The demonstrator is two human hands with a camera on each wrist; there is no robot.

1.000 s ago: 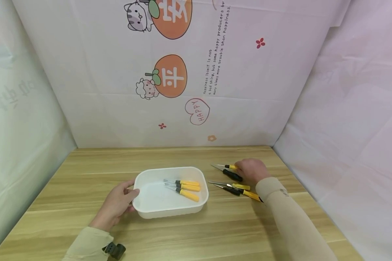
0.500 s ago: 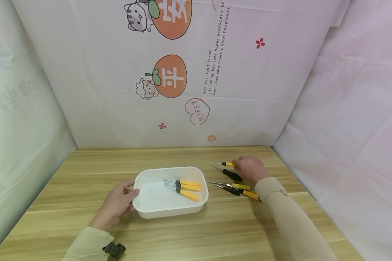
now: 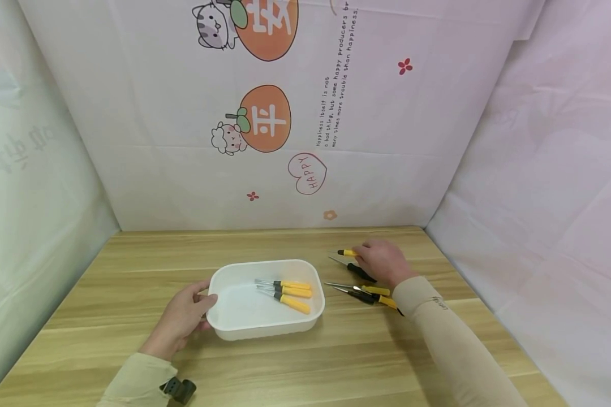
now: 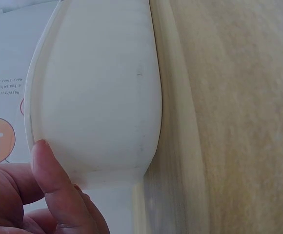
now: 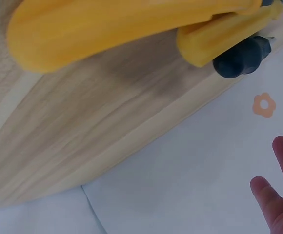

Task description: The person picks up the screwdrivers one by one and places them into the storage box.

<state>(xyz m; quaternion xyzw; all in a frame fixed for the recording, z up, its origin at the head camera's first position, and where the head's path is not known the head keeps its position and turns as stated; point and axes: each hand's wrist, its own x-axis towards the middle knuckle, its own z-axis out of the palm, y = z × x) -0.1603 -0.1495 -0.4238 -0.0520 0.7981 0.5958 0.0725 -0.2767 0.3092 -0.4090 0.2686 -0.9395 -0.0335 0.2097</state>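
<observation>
My left hand point(image 3: 183, 316) holds the left end of a white plastic tub point(image 3: 257, 330), thumb over the rim and fingers beneath. Inside the tub, several yellow-handled screwdrivers point(image 3: 295, 305) lie at its right side. At the right, my right hand point(image 3: 384, 261) pinches the yellow handle of a screwdriver point(image 3: 347, 252), its thin shaft pointing left. Just below that hand lies a black-handled screwdriver point(image 3: 358, 271). In the right wrist view only some fingers point(image 5: 273, 202) show, and the held screwdriver is almost out of sight.
More tools lie in a loose pile to the right of the tub: a yellow-handled screwdriver point(image 3: 377, 290), a black-handled one point(image 3: 362, 297) and another yellow handle point(image 3: 387, 301). The wood-grain table point(image 3: 305, 373) is bounded by a back wall sheet point(image 3: 209, 203) and side sheets.
My right hand has moved left and slightly toward the back with the yellow-handled screwdriver, passing over the black-handled one's end. The left hand and tub have stayed put.
</observation>
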